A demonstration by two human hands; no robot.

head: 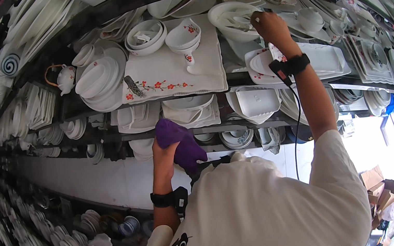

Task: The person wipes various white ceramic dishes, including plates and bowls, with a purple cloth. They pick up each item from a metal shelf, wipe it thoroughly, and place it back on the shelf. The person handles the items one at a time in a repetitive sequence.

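My left hand (163, 150) grips a purple cloth (180, 141), which hangs in front of the lower shelves. My right hand (270, 25) reaches over the right side of a large white bowl (215, 15) on the shelf. Several white pieces that look like ceramic spoons (238, 21) lie in that bowl. The fingers are curled down at them, and what they hold is hard to make out. Left of the bowl, a flower-painted white bowl (183, 36) and stacked white bowls (144, 39) sit on a square white platter (172, 70) with red blossoms.
Stacked oval plates (96, 79) and a small teapot (66, 79) stand to the left. Below my right forearm lies a long white dish (322, 57). More crockery fills the lower shelf (256, 100). A black cable (299, 113) hangs from my right wrist strap. Cardboard boxes (381, 193) sit at lower right.
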